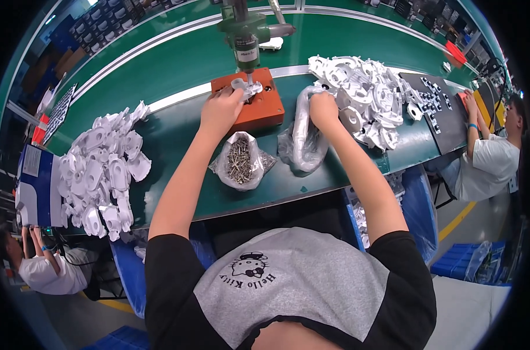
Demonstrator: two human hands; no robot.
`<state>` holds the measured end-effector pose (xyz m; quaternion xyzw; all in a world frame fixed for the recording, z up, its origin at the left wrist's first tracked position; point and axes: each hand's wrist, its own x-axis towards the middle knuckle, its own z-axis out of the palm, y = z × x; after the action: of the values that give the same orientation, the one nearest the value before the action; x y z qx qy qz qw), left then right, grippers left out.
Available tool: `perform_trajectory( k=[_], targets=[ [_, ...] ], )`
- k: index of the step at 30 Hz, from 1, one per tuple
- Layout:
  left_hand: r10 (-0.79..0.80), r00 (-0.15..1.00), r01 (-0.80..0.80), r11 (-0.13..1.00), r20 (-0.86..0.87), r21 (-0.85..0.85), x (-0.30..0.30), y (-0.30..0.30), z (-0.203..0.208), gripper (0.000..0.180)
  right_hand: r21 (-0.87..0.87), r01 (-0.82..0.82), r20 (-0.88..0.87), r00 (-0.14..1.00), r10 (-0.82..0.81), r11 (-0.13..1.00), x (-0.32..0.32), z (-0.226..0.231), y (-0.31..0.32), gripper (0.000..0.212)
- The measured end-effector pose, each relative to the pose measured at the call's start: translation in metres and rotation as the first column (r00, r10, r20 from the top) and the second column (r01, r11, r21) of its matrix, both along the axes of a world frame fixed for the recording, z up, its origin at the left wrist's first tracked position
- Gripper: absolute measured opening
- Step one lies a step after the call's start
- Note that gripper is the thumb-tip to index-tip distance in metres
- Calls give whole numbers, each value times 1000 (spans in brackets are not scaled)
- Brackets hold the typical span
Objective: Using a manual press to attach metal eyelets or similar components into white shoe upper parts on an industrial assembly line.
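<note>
My left hand (222, 109) is closed on a white plastic part (248, 90), which rests on an orange fixture block (259, 116). The tip of a green press machine (241, 35) comes down onto that part. To the right, my right hand (323, 109) reaches into the top of a clear plastic bag (309, 149). Its fingers are curled inward, and what they grip is hidden. Between my forearms stands an open bag of metal screws or pins (240, 161).
Piles of white plastic parts lie left (99, 169) and right (364, 93) on the green bench (218, 201). A blue-and-white box (39, 186) stands far left. Blue bins (419, 210) sit below the bench edge. A co-worker (486, 151) works on the right, another person (52, 268) on the left.
</note>
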<state>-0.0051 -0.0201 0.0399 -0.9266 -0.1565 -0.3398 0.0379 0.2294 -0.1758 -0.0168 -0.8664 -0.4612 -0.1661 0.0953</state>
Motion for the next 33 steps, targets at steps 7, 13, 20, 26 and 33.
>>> perform_trajectory(
  k=[7,13,20,26,33],
  targets=[
    [-22,999,20,998,-40,-61,-1,-4,0,19,-70,22,-263,964,-40,997,16,12,5,15],
    [-64,998,63,996,0,-64,-3,1,-4,19,109,32,-243,970,-4,994,20,8,4,17],
    [-109,994,109,984,12,-142,-1,4,-6,18,490,-244,-175,913,369,837,0,59,10,12],
    [-114,991,124,981,72,-149,-5,5,-9,17,218,-188,-271,931,244,958,-34,80,35,19],
    [-144,988,154,957,58,-244,-3,7,-13,16,329,-219,-365,868,338,918,-18,78,33,18]
  ],
)
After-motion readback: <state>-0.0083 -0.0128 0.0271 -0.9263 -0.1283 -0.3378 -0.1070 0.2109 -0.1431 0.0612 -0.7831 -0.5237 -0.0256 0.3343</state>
